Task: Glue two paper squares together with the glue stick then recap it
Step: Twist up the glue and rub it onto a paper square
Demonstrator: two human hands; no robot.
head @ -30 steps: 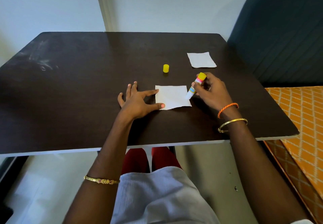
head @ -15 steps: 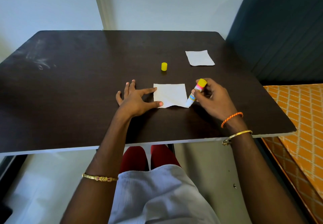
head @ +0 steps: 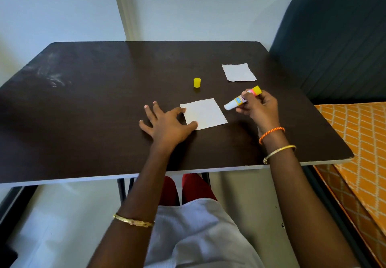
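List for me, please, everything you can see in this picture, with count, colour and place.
paper squares: 2, white; near square mid-table, far square back right
glue stick: 1, white with yellow end, uncapped, tilted beside the near square
cap: 1, yellow, upright behind the near square
table: 1, dark brown
chair: 1, dark, right
bangles: 3, two gold, one orange, on the wrists
left hand: fingers spread, pressing the near square's left edge
right hand: grip on the glue stick

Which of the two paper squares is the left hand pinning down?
The near square: the left hand rests finger and thumb on its left edge. The far square lies untouched near the table's back right.
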